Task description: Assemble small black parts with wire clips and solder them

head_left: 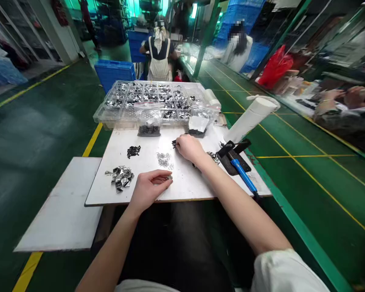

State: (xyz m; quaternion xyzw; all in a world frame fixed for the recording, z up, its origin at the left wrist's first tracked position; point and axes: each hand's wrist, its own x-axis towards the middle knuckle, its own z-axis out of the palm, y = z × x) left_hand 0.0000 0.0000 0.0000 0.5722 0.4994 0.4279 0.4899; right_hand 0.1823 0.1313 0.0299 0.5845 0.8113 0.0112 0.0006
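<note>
Near the front edge of the white board, my left hand (149,188) is closed, with a small shiny metal piece (169,177) pinched between thumb and fingertips. Farther back, my right hand (190,147) reaches down with its fingers curled together over a few small black parts (174,143). Whatever its fingertips hold is hidden. Between the hands lies a scatter of thin wire springs or rings (163,159). To the left are a pile of small black parts (134,151) and a heap of shiny metal pieces (122,177). More metal pieces (213,157) lie partly behind my right forearm.
A clear compartment box (118,117) of metal parts spans the back, with bags of black parts (149,129) before it. At the right stand a blue-handled soldering iron (243,175) on a black stand and a white roll (252,117). Several people sit farther off.
</note>
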